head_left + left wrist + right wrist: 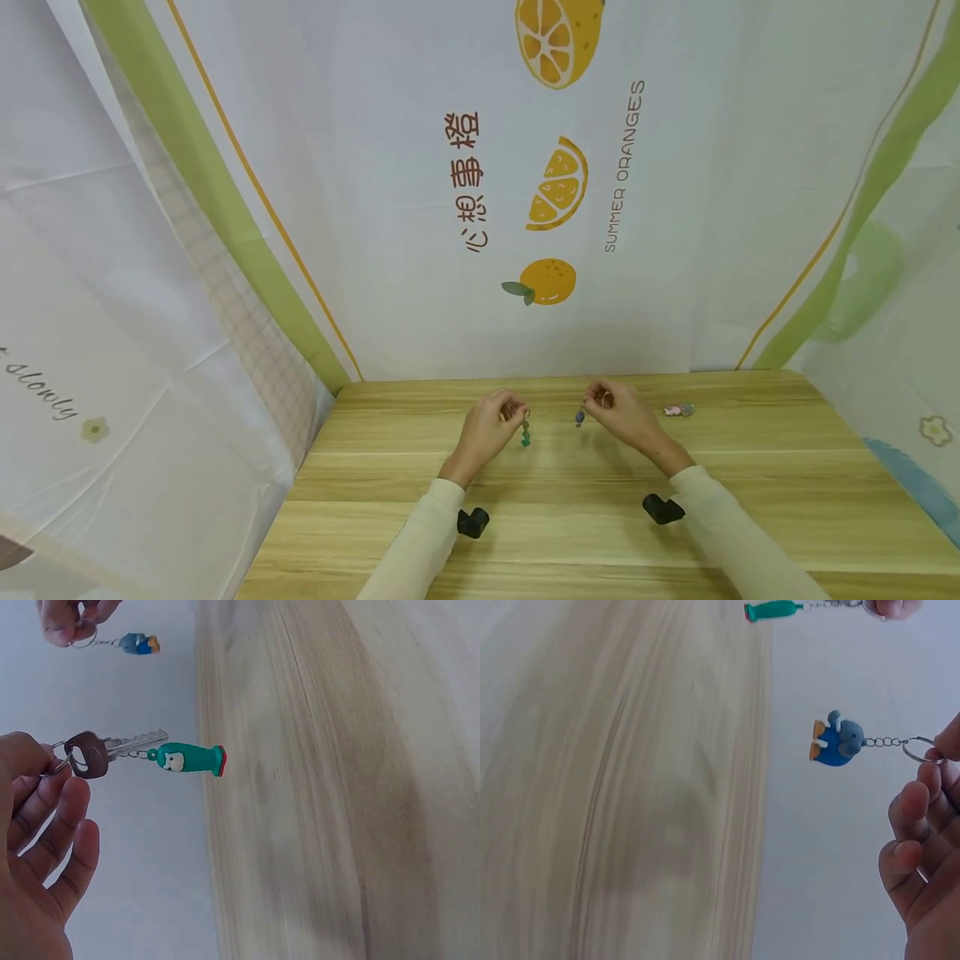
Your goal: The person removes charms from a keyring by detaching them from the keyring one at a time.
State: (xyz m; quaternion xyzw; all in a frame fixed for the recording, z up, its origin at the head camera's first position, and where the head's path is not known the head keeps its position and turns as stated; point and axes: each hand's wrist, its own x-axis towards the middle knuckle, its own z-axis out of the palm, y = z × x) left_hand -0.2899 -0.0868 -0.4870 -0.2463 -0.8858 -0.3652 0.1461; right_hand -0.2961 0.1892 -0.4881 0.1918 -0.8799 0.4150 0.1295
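My left hand (487,429) pinches a metal split ring (57,762) between thumb and forefinger. From that ring hang a key (94,754) with a brownish head and a green figure keychain (187,757) with a white face patch and red base. Across from it, my right hand (621,414) pinches another ring (921,750), from which a blue elephant keychain (838,740) with orange feet dangles on a short chain. No key shows on the elephant's ring. Both keychains hang above the wooden table (570,533), a short gap between them.
A small pink and grey figure (678,410) lies on the table to the right of my right hand. Black wrist cameras, one by the left sleeve (472,523) and one by the right sleeve (663,509), stick out inward. A white cloth printed with oranges (405,317) hangs behind the table.
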